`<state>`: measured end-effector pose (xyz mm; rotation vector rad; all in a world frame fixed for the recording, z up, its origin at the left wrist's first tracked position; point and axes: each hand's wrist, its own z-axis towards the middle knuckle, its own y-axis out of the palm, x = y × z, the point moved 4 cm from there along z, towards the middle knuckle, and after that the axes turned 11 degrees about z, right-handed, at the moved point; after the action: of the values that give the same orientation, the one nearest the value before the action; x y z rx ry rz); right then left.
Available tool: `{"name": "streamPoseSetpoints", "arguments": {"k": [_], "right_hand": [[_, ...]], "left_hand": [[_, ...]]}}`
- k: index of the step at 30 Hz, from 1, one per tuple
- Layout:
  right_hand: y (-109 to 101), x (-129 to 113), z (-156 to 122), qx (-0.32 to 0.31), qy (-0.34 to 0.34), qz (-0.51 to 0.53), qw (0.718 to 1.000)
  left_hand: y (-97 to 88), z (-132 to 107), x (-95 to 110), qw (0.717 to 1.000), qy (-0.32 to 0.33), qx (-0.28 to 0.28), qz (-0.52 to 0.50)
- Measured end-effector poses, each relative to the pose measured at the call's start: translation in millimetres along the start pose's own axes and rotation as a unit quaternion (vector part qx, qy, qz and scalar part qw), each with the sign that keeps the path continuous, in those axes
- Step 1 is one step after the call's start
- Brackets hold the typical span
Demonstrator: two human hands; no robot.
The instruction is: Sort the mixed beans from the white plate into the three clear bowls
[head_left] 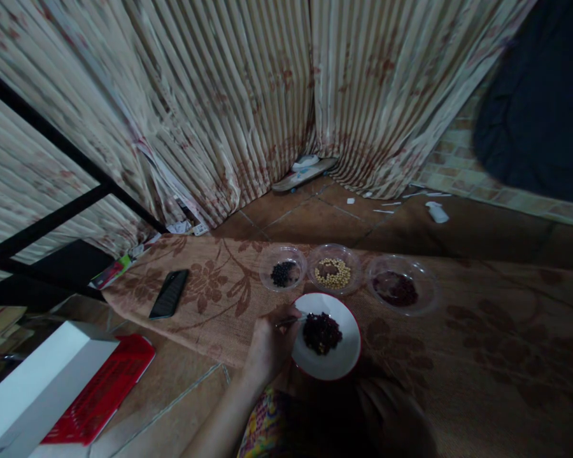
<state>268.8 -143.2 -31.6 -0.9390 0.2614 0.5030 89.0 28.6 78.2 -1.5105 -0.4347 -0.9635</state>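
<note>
My left hand is closed on a thin metal utensil at the left rim of a white bowl with a red edge. Its tip reaches towards a heap of mixed dark beans in the bowl; whether it is a spoon or tweezers I cannot make out. In deep shadow at the bowl's lower right lies my right hand, fingers loosely stretched and nothing visible in them. Behind the bowl stand three clear plastic tubs, with black beans, yellow soybeans and dark red beans.
A phone lies on the patterned tablecloth at the left. A white box and a red plastic item are below left. Striped curtains hang behind; a skateboard and litter lie on the tiled floor.
</note>
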Motion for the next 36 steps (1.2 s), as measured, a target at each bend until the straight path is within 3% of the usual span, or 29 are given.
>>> {"name": "streamPoseSetpoints", "arguments": {"k": [36], "right_hand": [[0,-2,1,0.006,0.002,-0.007,1.000]], "left_hand": [[5.8,-2,10,0.993,0.052,-0.001,0.107]]}}
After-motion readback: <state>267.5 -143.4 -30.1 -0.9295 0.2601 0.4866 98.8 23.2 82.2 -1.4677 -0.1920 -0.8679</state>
